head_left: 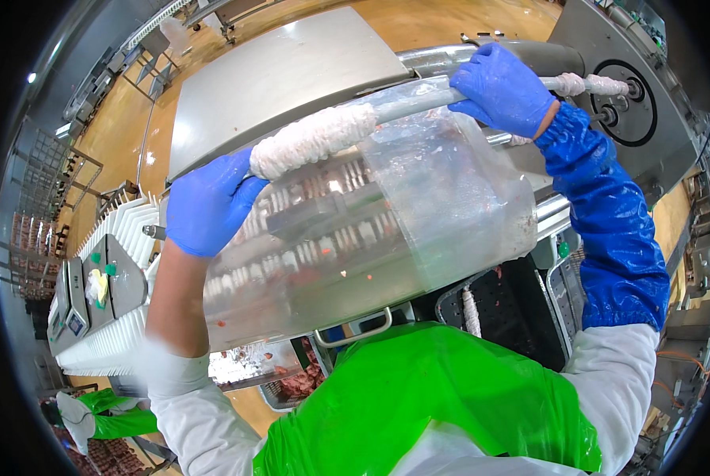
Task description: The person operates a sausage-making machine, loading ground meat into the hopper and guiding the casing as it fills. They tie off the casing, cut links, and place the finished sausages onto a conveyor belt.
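Note:
A long pale tube (418, 101) slants across the machine, with a thick sleeve of white gathered sausage casing (311, 141) bunched on its left part. My left hand (211, 202), in a blue glove, closes round the tube's left end, against the edge of the casing. Higher up, my right hand (502, 91), also blue-gloved, wraps round the tube to the right of the bunch; its palm side is hidden. Smaller gathers of casing (571, 84) sit on the tube near the round machine head (625, 103). Below the tube lies a clear cover (442, 190), with rows of links blurred beneath it.
A flat steel lid (284, 87) lies beyond the tube. Under the cover's front edge are a white handle (355, 333), a dark crate (510, 309) holding a strip of casing, and a bin of red meat (299, 385). A co-worker in green (105, 416) stands at lower left.

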Tool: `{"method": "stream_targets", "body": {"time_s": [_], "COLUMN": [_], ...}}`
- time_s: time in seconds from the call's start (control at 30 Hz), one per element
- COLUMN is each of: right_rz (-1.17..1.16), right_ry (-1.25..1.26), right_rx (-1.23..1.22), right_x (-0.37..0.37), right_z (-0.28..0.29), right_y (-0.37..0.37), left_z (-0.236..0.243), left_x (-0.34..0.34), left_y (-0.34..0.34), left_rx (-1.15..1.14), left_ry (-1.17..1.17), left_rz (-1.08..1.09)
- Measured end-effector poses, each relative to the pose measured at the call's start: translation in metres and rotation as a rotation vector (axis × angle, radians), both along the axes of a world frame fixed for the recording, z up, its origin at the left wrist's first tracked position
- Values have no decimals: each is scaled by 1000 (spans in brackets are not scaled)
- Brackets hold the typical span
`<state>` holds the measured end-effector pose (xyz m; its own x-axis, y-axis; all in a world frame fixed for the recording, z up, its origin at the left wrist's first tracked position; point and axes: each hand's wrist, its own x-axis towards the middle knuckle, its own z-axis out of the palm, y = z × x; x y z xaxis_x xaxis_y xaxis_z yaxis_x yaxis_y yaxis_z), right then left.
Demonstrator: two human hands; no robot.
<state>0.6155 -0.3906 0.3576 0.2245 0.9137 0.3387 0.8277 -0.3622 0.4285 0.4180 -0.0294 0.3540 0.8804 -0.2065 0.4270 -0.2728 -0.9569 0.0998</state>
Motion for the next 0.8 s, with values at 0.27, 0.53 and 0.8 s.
{"method": "stream_targets", "body": {"time_s": [0.27, 0.53, 0.8], "right_rz": [-114, 30, -28], "right_ry": [177, 7, -8], "right_rx": [-83, 198, 62], "right_x": [-33, -1, -9], "right_z": [2, -7, -8], "right_y": [68, -17, 23], "left_z": [0, 5, 1], "left_x": [-2, 1, -1], "left_y": [2, -3, 2], "left_rx": [22, 11, -3], "left_ry": [46, 30, 19], "left_rz": [39, 13, 24]}}
